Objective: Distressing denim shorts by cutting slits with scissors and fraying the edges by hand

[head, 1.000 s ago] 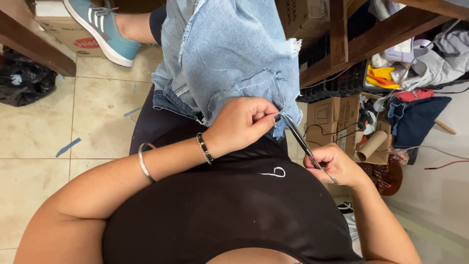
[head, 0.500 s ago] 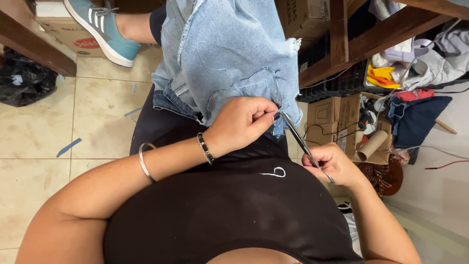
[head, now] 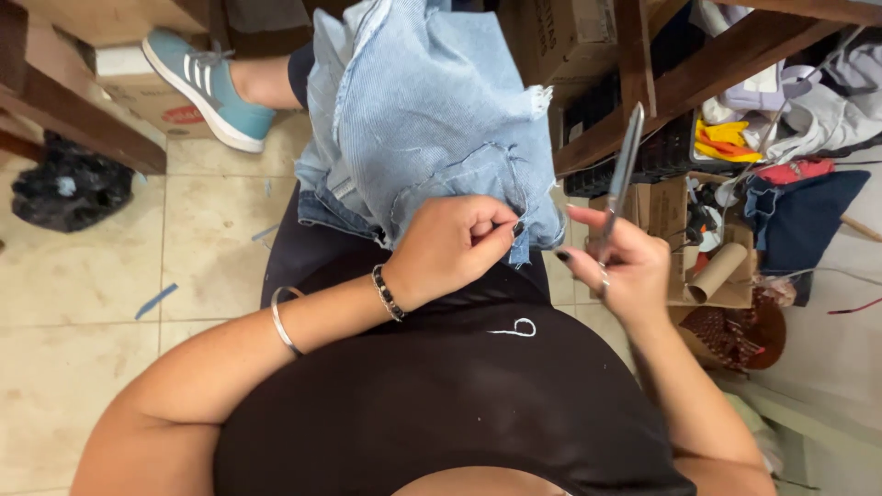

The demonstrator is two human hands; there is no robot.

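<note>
**Denim pinched at centre, blade raised to its right**

The left hand (head: 450, 248) sat at the centre of the frame, fingers curled shut on the lower hem of the denim (head: 432, 119), which lay bunched over the lap and spread up toward the top centre. The pinch held the frayed edge just above the black shirt (head: 441, 404).

The right hand (head: 620, 266) was just right of centre, closed round the lower end of a slim metal tool (head: 623, 165); whether it was scissors or a single blade could not be told. Its long axis ran nearly upright, leaning slightly right, tip toward the top of the frame. The tool stood apart from the cloth, beside the hem's right corner, not touching it.

The pinched hem therefore lay to the left of the tool hand and a little lower than the tip. The left hand was on the denim; the right was near it, with a narrow gap between the two hands.

A blue shoe (head: 202, 83) showed at upper left, and cardboard boxes (head: 661, 207) and cloth clutter filled the right side.
</note>
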